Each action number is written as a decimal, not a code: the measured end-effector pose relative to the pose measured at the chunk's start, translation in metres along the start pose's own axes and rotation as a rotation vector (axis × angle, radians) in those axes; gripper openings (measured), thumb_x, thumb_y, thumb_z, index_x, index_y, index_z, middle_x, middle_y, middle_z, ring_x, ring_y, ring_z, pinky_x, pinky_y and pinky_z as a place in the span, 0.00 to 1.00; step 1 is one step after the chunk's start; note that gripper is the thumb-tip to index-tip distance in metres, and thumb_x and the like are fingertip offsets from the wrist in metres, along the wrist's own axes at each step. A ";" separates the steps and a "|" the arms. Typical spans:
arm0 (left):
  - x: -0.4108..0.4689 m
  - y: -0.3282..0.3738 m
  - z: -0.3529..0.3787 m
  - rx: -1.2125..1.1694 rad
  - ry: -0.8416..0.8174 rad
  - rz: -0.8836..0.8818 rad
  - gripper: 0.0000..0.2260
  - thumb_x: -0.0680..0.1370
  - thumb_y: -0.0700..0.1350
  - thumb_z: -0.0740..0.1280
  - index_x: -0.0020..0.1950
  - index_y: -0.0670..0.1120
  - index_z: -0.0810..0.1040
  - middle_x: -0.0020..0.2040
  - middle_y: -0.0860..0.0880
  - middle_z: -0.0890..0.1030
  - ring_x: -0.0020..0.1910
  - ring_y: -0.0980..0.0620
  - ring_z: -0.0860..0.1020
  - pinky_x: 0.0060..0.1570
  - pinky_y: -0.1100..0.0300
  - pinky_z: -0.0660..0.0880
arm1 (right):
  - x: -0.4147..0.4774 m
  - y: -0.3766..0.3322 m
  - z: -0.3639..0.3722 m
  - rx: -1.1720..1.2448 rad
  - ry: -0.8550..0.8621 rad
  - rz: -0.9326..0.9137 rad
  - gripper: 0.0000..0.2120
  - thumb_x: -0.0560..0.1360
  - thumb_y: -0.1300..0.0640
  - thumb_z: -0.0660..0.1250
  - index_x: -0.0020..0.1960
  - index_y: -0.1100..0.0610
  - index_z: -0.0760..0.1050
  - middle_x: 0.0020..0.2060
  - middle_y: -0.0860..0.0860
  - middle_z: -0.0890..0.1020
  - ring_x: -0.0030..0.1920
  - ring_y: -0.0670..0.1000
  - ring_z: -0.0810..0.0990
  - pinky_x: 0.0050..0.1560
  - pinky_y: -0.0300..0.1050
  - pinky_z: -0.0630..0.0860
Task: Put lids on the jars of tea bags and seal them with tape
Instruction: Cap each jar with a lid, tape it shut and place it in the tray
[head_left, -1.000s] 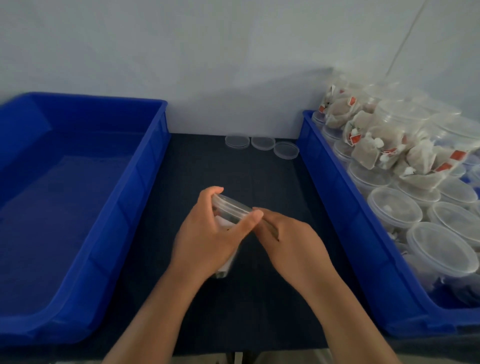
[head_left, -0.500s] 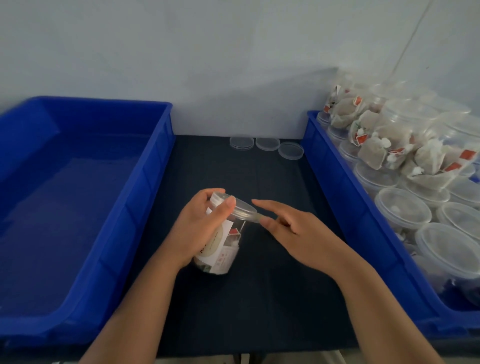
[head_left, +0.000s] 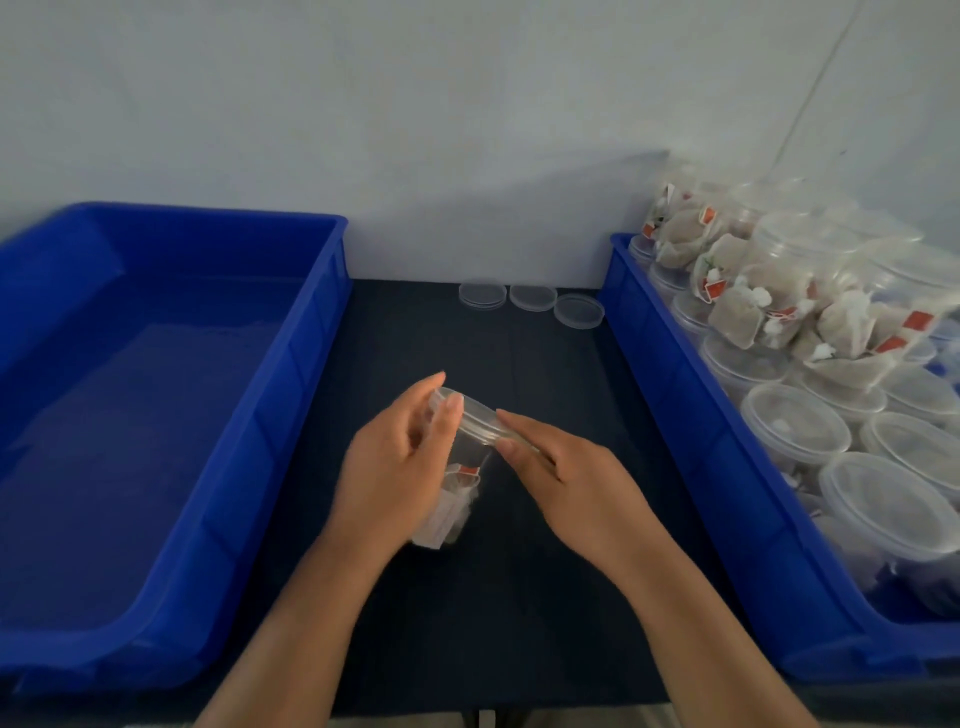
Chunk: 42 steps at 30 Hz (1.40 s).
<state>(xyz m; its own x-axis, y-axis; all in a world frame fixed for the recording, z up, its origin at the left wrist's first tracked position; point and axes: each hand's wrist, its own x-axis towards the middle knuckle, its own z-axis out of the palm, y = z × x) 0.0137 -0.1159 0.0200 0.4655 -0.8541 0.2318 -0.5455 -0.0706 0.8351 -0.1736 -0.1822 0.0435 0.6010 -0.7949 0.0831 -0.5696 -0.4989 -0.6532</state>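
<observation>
1. Left hand: we record it wrapped round a clear jar, fingers curled behind the wall and the thumb laid against the top edge.
2. Jar: held over the middle of the dark mat, tilted with its top leaning away and to the right. We cannot tell whether its base touches the mat. Tea bags with red tags fill its lower part.
3. Lid: clear, seated on the mouth of the jar.
4. Right hand: forefinger and thumb are brought together in a pinch at the lid's right edge, the other fingers lying fairly straight beneath. We cannot tell whether a strip of tape sits in the pinch.
5. Left bin: blue, just left of the mat, its blue floor showing.
6. Right bin: blue, just right of the mat, packed with lidded jars standing upright. More jars lie on their sides on top at the far end, tea bags showing through.
7. Loose lids: three spots in a row at the back of the mat near the wall, well apart from the hands. The rightmost sits just beside the right bin.
</observation>
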 end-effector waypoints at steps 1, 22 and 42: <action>-0.005 0.003 0.005 0.039 -0.012 -0.014 0.36 0.74 0.81 0.51 0.77 0.66 0.63 0.57 0.68 0.79 0.52 0.71 0.78 0.46 0.69 0.73 | -0.002 -0.002 0.003 -0.035 0.022 -0.006 0.23 0.82 0.30 0.53 0.76 0.30 0.66 0.51 0.24 0.78 0.48 0.27 0.77 0.45 0.30 0.74; 0.033 -0.013 -0.017 -0.333 -0.293 -0.182 0.27 0.72 0.75 0.63 0.61 0.60 0.82 0.55 0.55 0.86 0.55 0.55 0.84 0.47 0.60 0.82 | 0.020 0.019 -0.008 -0.013 -0.135 -0.005 0.29 0.77 0.24 0.51 0.77 0.25 0.56 0.42 0.29 0.79 0.43 0.34 0.80 0.41 0.37 0.74; 0.010 0.001 0.007 -0.018 0.054 -0.124 0.37 0.69 0.78 0.62 0.74 0.63 0.70 0.54 0.71 0.79 0.54 0.72 0.77 0.50 0.65 0.73 | 0.002 0.012 0.004 0.078 -0.117 0.005 0.27 0.81 0.29 0.56 0.78 0.29 0.55 0.40 0.46 0.83 0.38 0.42 0.82 0.34 0.43 0.79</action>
<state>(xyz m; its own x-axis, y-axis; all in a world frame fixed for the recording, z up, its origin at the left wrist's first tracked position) 0.0128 -0.1283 0.0201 0.5652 -0.8108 0.1524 -0.4692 -0.1640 0.8677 -0.1769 -0.1885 0.0333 0.6621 -0.7494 -0.0061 -0.5304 -0.4629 -0.7102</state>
